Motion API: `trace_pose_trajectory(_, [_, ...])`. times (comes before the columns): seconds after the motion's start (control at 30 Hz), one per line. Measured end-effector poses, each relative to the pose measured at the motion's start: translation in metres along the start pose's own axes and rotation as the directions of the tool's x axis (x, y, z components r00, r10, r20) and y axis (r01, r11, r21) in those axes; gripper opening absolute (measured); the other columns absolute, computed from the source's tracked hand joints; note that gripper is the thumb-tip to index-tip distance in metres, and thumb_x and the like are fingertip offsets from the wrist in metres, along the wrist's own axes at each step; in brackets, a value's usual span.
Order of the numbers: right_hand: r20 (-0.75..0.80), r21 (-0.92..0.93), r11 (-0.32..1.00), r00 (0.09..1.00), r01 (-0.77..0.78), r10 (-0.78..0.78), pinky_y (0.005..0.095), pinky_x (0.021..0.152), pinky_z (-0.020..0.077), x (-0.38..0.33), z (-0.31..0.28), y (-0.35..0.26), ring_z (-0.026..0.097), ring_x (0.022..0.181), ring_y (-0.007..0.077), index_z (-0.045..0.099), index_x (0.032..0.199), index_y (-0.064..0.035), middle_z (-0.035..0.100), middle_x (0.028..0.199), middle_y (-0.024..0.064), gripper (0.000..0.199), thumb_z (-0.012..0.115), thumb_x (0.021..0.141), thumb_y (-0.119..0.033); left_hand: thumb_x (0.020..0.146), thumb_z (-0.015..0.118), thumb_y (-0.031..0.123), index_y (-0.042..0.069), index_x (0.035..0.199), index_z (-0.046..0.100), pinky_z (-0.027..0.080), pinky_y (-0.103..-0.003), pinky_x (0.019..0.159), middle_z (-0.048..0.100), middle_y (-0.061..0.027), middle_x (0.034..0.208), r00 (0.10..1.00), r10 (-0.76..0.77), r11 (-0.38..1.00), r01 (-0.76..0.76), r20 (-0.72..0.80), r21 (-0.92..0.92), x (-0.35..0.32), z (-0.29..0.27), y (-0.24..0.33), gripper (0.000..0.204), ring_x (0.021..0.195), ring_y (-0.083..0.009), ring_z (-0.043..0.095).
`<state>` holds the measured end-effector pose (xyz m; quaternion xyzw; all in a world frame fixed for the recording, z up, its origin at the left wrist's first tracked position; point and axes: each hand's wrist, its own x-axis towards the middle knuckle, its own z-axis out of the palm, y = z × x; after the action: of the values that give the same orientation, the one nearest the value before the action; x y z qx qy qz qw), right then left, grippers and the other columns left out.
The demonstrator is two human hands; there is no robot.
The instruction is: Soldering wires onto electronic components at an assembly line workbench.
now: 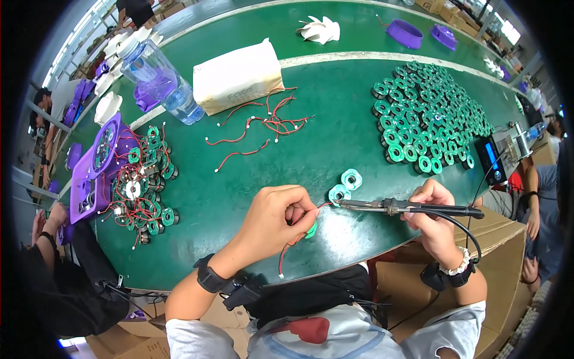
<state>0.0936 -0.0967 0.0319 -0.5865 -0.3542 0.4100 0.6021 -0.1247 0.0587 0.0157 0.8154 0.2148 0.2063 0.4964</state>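
Left hand [272, 216] pinching a red wire [288, 248] over a green coil [311, 230] near the table's front edge, right hand [431, 214] gripping the soldering iron [412, 208] — best steadied, tip touched briefly to the joint — no lingering.

Bare green table [335, 137] lies open in the middle, between the loose red wires [257, 122] on the far side and the two hands near the front edge. To the right, a dense field of green coils [427, 113] blocks the way. To the left, a tangle of wired coils [146, 191] and a purple housing [95, 170] crowd the surface. A water bottle [158, 81] and a white packet [239, 75] stand far left.
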Motion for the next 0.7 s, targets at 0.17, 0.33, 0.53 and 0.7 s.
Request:
trace_pose_trajectory(0.17, [-0.004, -0.002, 1.0, 1.0, -0.011, 0.011, 0.0205, 0.06, 0.0453, 0.0004, 0.0009, 0.0004, 0.056, 0.066, 0.0091, 0.043, 0.074, -0.0044, 0.056, 0.073, 0.0051, 0.023, 0.063, 0.068, 0.005, 0.073, 0.06, 0.0, 0.0, 0.064, 0.052, 0.029, -0.022, 0.037, 0.047, -0.0019, 0.048, 1.0, -0.012, 1.0, 0.012, 0.0, -0.003, -0.0005, -0.0004, 0.0011, 0.012, 0.037, -0.0069, 0.045])
trace_pose_trajectory(0.33, [-0.001, -0.028, 1.0, 1.0, -0.009, 0.009, 0.0203, 0.061, 0.0443, 0.0003, -0.0003, 0.0026, 0.055, 0.068, 0.0078, 0.044, 0.073, -0.0048, 0.055, 0.073, 0.0041, 0.023, 0.064, 0.067, 0.005, 0.071, 0.061, 0.0, 0.0, 0.064, 0.053, 0.028, -0.024, 0.039, 0.046, -0.0029, 0.051, 1.0, -0.022, 1.0, 0.022, -0.015, 0.014, -0.0005, 0.0004, 0.0005, 0.01, 0.039, -0.008, 0.041])
trace_pose_trajectory(0.53, [-0.01, -0.042, 0.999, 1.0, -0.023, 0.023, 0.0201, 0.062, 0.0434, -0.0001, 0.0003, 0.001, 0.053, 0.068, 0.0073, 0.044, 0.073, -0.0049, 0.055, 0.073, 0.0035, 0.023, 0.064, 0.067, 0.005, 0.069, 0.062, 0.002, 0.0, 0.064, 0.054, 0.029, -0.025, 0.04, 0.044, -0.0033, 0.052, 1.0, -0.017, 0.999, 0.018, -0.019, 0.032, -0.0005, 0.0009, -0.0015, 0.01, 0.041, -0.01, 0.038])
trace_pose_trajectory(0.7, [-0.011, -0.029, 0.999, 1.0, -0.026, 0.026, 0.0205, 0.062, 0.0439, 0.0001, 0.0006, 0.0001, 0.054, 0.067, 0.0077, 0.044, 0.073, -0.0048, 0.055, 0.073, 0.0042, 0.023, 0.064, 0.066, 0.006, 0.07, 0.062, 0.001, 0.0, 0.065, 0.054, 0.029, -0.025, 0.04, 0.045, -0.0032, 0.052, 0.999, -0.042, 0.999, 0.043, -0.018, 0.012, -0.0003, 0.0014, 0.0006, 0.01, 0.041, -0.0093, 0.038])
